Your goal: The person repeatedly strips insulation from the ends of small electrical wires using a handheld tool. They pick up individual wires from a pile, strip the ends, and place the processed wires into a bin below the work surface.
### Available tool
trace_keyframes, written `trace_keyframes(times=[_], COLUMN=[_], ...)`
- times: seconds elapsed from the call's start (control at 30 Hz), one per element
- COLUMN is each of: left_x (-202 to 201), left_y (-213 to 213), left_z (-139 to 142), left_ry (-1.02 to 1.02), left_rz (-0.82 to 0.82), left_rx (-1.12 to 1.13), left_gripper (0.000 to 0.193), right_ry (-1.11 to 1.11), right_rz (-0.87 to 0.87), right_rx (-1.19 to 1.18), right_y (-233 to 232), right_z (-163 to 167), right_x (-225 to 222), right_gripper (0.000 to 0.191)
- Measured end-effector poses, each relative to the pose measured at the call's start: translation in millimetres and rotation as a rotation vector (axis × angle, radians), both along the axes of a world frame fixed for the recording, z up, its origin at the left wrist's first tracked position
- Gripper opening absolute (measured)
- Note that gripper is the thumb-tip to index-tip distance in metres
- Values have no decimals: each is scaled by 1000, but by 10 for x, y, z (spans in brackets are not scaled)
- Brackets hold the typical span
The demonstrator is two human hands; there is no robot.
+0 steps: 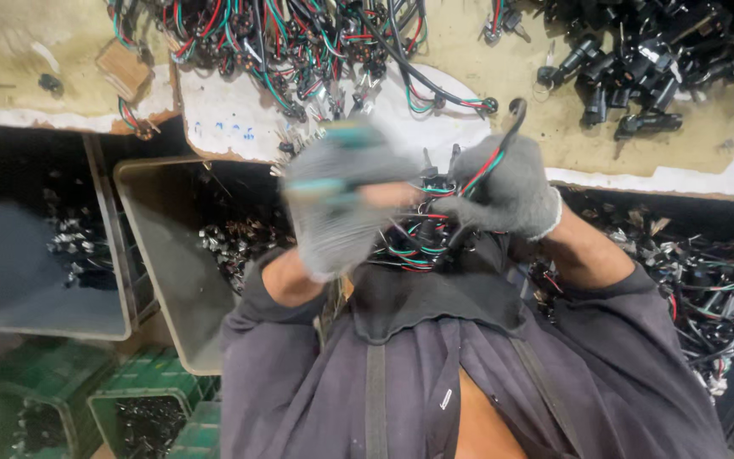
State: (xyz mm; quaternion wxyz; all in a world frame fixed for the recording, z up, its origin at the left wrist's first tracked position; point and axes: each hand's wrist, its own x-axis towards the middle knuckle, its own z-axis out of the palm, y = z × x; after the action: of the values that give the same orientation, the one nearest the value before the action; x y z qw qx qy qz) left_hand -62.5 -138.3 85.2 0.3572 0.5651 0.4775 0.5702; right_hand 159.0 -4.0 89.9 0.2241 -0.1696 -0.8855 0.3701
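Far out past the left hand sits a grey bin (pixel 53 255), small metal parts lying in it, and a tan bin (pixel 167 280) stands just beside that hand with more parts inside. Below them, green crates (pixel 150 399) hold dark pieces. Now the left hand (pixel 333 204), gloved in grey and blurred, is curled up against a bundle of wired switches (pixel 418 238); whether it grips the wires or only presses on them, I cannot tell. The bundle sits between both hands, close to the chest. The right hand (pixel 507 191), also gloved, is closed around red, green and black wires of that bundle, a black cable looping up from its fingers. Above both hands, a heap of wired parts (pixel 299 42) covers the bench (pixel 486 68). Up beyond the right hand lie black switch bodies (pixel 639 76); more loose wired pieces (pixel 707 289) lie just right of it.
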Motion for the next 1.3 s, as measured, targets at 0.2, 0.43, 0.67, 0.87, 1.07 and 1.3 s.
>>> trace_keyframes(times=[0.2,0.43,0.67,0.87,1.07,1.3], left_x=[179,873,256,-62,-76,8], left_y=[-75,191,1325,1620,1600,832], left_z=[101,902,-407,-633,-179,-523], left_ry=[-454,112,1161,1267,1580,1090], left_rz=[-714,28,-82,-158,79,237], left_rx=[-413,187,283,488,492,-331], left_gripper=[26,30,38,16,12,34], right_ry=[-372,-531,-117,-232,-666,-467], right_rz=[205,395,387,-413,-848,-783], right_rx=[232,121,226,335,372,487], right_y=[-144,-323,-417,-56,686,679], right_z=[33,-53,356,208,-681,-925], right_x=[-141,-130,8,583,717,634], right_gripper=[32,23,51,50,55,65])
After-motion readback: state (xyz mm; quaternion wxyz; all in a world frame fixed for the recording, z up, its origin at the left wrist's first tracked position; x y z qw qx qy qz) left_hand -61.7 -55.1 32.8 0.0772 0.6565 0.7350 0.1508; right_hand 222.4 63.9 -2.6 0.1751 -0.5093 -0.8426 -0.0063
